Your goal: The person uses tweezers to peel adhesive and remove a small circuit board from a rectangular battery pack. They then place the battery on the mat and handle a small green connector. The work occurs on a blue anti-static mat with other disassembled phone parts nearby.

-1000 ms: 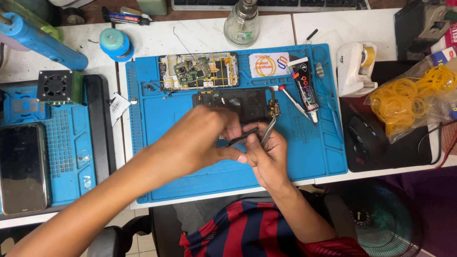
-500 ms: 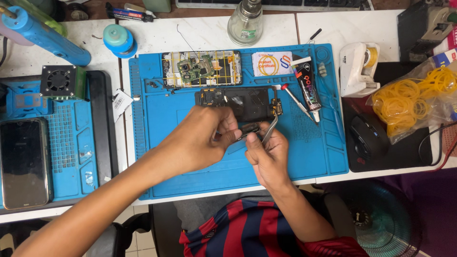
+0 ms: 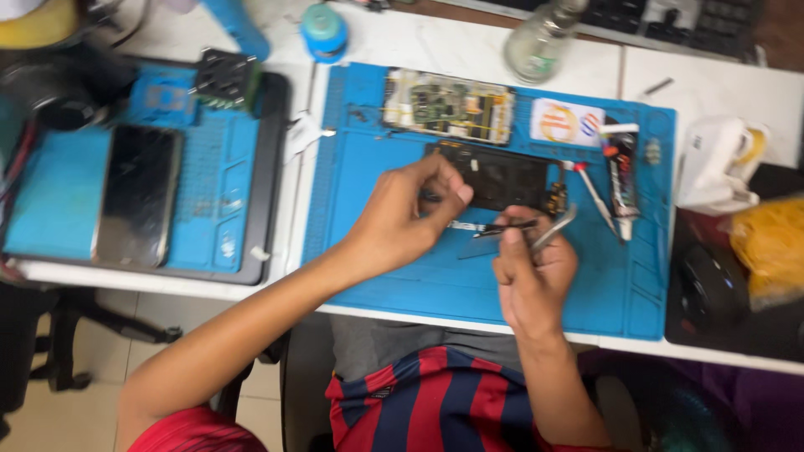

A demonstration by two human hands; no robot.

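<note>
Lying lengthwise left-to-right on the blue mat (image 3: pixel 394 276), the black phone part (image 3: pixel 498 177) sat just beyond both hands, left hand (image 3: pixel 402 219) pinching its near-left edge, right hand (image 3: pixel 532 272) clenched on metal tweezers (image 3: pixel 554 228) angled toward its right end.

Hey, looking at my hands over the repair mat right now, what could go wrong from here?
The tweezers in your right hand point at the dark phone part that your left hand touches; a slip might scratch it. The open circuit board lies just behind, so a jolt could knock it. The glue tube sits close to your right hand and might get bumped.
</note>
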